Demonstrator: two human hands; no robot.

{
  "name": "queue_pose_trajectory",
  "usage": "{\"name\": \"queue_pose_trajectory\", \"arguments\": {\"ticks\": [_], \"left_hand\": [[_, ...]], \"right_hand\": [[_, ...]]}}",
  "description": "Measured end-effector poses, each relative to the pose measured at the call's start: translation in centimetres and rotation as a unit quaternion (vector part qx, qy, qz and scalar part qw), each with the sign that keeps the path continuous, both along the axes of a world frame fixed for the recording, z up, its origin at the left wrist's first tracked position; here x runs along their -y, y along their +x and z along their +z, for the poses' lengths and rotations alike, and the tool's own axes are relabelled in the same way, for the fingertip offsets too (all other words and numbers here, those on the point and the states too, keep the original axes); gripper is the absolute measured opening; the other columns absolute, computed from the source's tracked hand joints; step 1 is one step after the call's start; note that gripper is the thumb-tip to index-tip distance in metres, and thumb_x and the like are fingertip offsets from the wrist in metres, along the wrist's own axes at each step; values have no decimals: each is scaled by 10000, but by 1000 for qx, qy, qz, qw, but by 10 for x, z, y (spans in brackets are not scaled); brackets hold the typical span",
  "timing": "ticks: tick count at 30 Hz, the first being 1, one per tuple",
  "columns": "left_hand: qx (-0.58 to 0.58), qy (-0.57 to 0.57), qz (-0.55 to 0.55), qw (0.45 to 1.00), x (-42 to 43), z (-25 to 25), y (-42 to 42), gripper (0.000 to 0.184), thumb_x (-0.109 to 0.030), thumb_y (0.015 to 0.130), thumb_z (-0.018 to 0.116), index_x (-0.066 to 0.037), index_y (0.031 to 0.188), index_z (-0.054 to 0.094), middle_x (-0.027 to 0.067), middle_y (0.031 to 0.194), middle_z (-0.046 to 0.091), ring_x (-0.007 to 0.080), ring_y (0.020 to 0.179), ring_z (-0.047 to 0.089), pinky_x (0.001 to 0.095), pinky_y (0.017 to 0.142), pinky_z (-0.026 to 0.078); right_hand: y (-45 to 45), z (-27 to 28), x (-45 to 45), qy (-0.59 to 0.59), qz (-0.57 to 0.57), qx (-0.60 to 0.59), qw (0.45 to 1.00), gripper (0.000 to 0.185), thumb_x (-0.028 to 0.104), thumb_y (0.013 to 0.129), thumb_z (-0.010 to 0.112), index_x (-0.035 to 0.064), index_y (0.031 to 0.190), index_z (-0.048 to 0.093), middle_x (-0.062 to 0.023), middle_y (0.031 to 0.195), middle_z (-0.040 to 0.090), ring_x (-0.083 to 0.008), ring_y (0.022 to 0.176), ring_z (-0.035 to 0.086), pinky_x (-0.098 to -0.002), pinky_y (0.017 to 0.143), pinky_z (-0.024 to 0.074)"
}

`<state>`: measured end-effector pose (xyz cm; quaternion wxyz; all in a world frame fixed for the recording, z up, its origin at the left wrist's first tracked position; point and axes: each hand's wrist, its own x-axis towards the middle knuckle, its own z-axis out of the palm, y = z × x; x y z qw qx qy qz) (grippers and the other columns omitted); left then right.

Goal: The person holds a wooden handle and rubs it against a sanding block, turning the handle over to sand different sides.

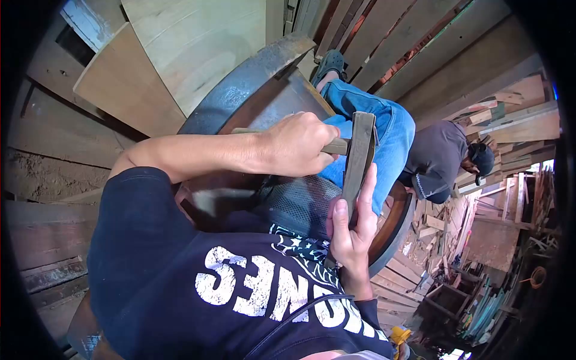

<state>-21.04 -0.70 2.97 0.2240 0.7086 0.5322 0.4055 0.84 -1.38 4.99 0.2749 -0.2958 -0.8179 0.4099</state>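
Note:
My left hand is closed around a pale wooden stick, whose other end shows past the wrist. The stick's right end meets a narrow dark wooden bar; whether the two are joined I cannot tell. From below, my right hand holds the bar's lower part, its thumb on one side and a finger stretched along the other. The bar's lower end is partly hidden behind that hand. Dark mesh cloth lies just beneath the hands.
A curved dark wooden piece arcs behind my left forearm. Beyond the hands is a leg in blue jeans with a clog. Another person bends down at the right, near scattered wood offcuts. A plywood sheet stands upper left.

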Motion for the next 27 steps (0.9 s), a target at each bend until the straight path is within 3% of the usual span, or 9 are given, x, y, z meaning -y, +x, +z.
{"name": "queue_pose_trajectory", "arguments": {"ticks": [4,23,25,27], "left_hand": [[-6,24,-8,1000,2,-3,2,366,-105,749,705,170,982,641,318,689,613,434,685,665,461,659,546],[-7,-4,-10,1000,-2,1,0,296,-131,764,691,126,909,671,312,653,601,438,658,656,467,646,542],[-18,7,6,1000,1,2,2,284,-124,768,685,124,905,672,311,658,602,439,655,654,468,643,540],[18,-3,-41,999,3,-1,5,269,-110,762,679,123,895,671,307,658,604,440,652,651,468,627,537]], "right_hand": [[0,-3,-1,28,-6,18,999,684,74,1006,470,-17,1554,69,8,632,506,-50,482,422,-201,442,357],[-1,-2,-2,101,-6,29,994,656,61,1000,471,-39,1544,117,6,602,518,-62,490,460,-228,458,371],[-3,3,0,76,-30,29,996,612,3,939,560,-150,1460,277,-144,741,631,-167,583,588,-278,580,475],[-5,4,0,74,-34,27,996,613,1,938,561,-148,1461,277,-147,746,634,-173,588,595,-277,587,478]]}}
